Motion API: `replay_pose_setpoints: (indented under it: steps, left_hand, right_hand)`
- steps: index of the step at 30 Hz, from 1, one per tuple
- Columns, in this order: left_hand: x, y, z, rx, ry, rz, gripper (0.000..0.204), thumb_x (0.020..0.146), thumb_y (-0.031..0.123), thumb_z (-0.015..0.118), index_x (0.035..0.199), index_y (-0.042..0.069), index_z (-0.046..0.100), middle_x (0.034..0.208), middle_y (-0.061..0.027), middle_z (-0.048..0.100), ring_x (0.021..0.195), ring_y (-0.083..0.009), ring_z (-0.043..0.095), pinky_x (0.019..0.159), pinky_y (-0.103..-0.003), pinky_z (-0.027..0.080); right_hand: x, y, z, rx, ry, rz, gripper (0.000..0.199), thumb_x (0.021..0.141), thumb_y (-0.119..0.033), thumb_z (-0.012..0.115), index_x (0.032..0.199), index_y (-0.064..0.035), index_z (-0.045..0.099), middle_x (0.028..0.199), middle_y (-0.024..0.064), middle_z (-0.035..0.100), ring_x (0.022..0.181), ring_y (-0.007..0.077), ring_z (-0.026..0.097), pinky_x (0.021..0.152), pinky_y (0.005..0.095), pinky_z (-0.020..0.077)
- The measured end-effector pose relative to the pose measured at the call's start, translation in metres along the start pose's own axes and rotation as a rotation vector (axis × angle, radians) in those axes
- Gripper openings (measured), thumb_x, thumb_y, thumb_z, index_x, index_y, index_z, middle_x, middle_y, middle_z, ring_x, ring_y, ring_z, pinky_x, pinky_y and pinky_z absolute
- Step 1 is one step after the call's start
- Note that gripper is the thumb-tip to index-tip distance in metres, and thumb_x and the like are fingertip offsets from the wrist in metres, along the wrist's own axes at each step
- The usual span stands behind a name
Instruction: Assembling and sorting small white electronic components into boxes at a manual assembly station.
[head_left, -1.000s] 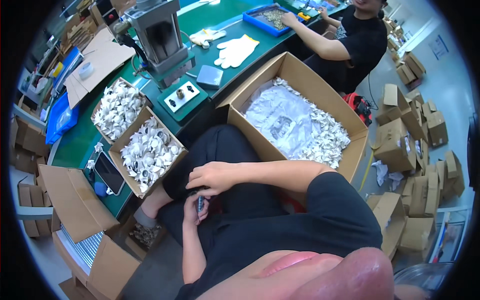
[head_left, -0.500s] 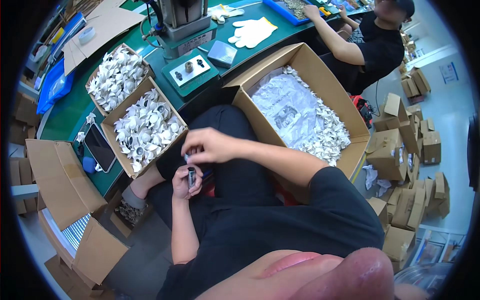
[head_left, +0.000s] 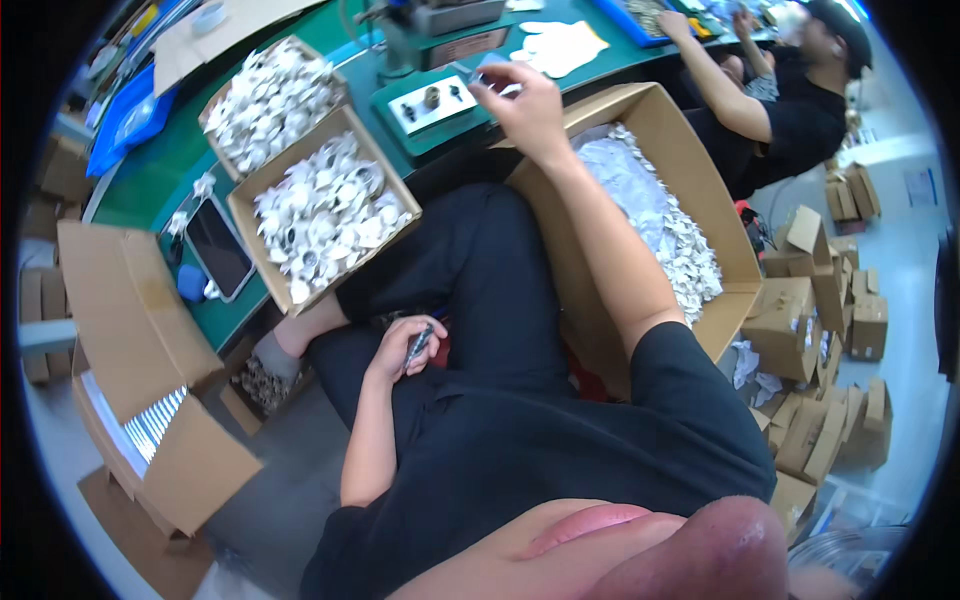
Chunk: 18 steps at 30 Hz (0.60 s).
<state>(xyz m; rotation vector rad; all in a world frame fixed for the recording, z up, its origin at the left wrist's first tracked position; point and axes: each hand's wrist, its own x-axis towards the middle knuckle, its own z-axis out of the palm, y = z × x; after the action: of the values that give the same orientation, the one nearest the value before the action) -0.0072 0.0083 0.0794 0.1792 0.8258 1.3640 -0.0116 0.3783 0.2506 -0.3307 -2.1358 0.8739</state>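
Note:
My left hand [head_left: 408, 347] is closed round a dark, shiny metal cylinder [head_left: 418, 346], held over my lap. At the bench, my right hand [head_left: 525, 102] is stretched out with its fingers bent into a pinch; whatever is between the fingertips is hidden. Those fingertips are at the edge of a small grey plastic box [head_left: 488, 64], mostly covered by the hand. Just left of them sits a fixture with a white plate [head_left: 425, 108] on a green block, carrying a brass-coloured piece and two dark knobs.
Two open cardboard boxes of white finned parts [head_left: 325, 215] [head_left: 270, 105] stand at the left. A large carton [head_left: 735, 270] with more white parts and plastic film is at my right. White gloves [head_left: 560, 47] and a phone [head_left: 218, 240] lie on the green bench. A co-worker [head_left: 775, 110] sits at the far right.
My right hand has left the spot beside my left hand and moved up and right to the bench. My left hand has shifted slightly right, tilting the cylinder. The view has shifted.

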Motion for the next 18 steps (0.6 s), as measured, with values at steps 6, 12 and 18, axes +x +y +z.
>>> replay_pose_setpoints:
  steps: [6, 12, 18]
  left_hand:
    - [0.008, -0.009, -0.011, 0.042, 0.107, -0.043, 0.037, 0.102, 0.024, 0.045, 0.104, -0.006, 0.067, 0.071, -0.0086, 0.065, 0.039, -0.0084, 0.044, 0.032, -0.023, 0.034]
    - [0.008, -0.009, -0.013, 0.115, 0.2, -0.04, 0.036, 0.1, 0.025, 0.048, 0.104, -0.005, 0.067, 0.071, -0.0086, 0.064, 0.039, -0.0091, 0.045, 0.033, -0.024, 0.034]
    - [0.017, -0.009, -0.013, 0.265, 0.32, -0.096, 0.035, 0.098, 0.028, 0.052, 0.102, -0.003, 0.069, 0.071, -0.0076, 0.064, 0.04, -0.0095, 0.045, 0.033, -0.025, 0.034]
  right_hand:
    - [0.004, 0.021, 0.02, -0.1, -0.098, 0.038, 0.027, 0.087, -0.014, 0.079, 0.11, -0.0001, 0.074, 0.095, 0.0064, 0.07, 0.084, 0.0139, 0.068, 0.076, 0.0276, 0.0542]
    - [0.016, -0.001, 0.015, 0.028, -0.131, 0.048, 0.029, 0.087, -0.014, 0.08, 0.111, 0.001, 0.074, 0.094, 0.007, 0.068, 0.085, 0.0123, 0.067, 0.077, 0.0271, 0.0535]
    - [0.028, -0.012, 0.036, -0.059, -0.312, 0.142, 0.031, 0.085, -0.016, 0.082, 0.106, 0.0045, 0.074, 0.091, 0.01, 0.072, 0.083, 0.0145, 0.068, 0.077, 0.0291, 0.0539]
